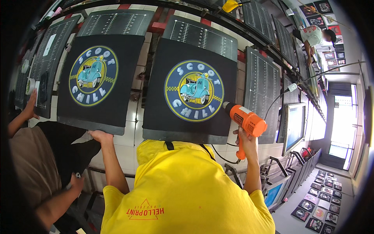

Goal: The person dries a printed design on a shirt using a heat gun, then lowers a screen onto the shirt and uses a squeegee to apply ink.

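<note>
An orange heat gun [249, 121] is in my right hand [246, 141], which is wrapped round its handle. Its dark nozzle points left at the edge of the round scooter print [194, 90] on a black fabric piece [156, 113]. That fabric lies over a printing board [200, 33] in front of me. My left hand [102, 136] is closed on the near edge of the neighbouring printing board [115, 21], its fingers partly hidden under it. A second black fabric piece [130, 70] with the same round print [92, 76] covers this board.
At left a co-worker in a brown shirt [33, 160] has one hand [30, 104] beside another board. Bare gridded boards [261, 89] stand to the right, near a framed screen [295, 123]. The black power cord [272, 103] hangs close by. Another person [313, 37] stands far right.
</note>
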`<action>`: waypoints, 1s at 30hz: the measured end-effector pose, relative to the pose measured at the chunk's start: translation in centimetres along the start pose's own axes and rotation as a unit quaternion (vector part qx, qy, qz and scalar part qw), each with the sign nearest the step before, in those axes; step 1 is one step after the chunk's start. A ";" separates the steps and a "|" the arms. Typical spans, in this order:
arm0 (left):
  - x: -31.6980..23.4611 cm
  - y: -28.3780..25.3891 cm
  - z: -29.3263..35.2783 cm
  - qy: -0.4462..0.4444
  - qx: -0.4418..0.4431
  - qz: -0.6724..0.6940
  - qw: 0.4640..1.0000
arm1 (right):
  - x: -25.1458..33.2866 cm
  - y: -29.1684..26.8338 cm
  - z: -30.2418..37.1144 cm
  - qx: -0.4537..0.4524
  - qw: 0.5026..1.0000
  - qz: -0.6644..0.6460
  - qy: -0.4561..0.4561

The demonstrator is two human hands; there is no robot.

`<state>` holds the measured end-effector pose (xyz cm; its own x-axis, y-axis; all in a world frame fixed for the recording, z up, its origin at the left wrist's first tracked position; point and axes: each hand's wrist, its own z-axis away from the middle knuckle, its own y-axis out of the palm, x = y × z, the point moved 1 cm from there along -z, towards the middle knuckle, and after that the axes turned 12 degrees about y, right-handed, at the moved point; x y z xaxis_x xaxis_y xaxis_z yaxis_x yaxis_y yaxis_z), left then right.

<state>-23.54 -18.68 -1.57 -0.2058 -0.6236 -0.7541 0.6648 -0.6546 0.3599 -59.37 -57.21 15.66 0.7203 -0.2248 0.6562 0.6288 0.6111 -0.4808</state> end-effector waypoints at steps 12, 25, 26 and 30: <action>0.2 0.1 0.2 0.032 0.021 -0.037 0.999 | 0.9 -0.6 -0.9 0.012 1.000 0.023 0.017; -0.5 1.6 1.9 0.000 -0.039 -0.047 0.998 | 2.2 -1.5 -0.7 0.036 0.996 0.068 0.039; -0.8 1.8 2.4 0.003 -0.029 -0.044 0.999 | 2.3 -1.4 -0.7 0.045 0.996 0.060 0.040; -0.8 2.1 2.6 0.003 -0.014 -0.043 0.999 | 1.7 -1.1 -1.6 0.005 0.999 0.045 0.015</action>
<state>-23.87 -20.65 1.26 -0.2591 -0.5627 -0.7850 0.6649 -0.6934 0.2776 -58.34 -59.47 16.40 0.7823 -0.1904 0.5931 0.5582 0.6369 -0.5318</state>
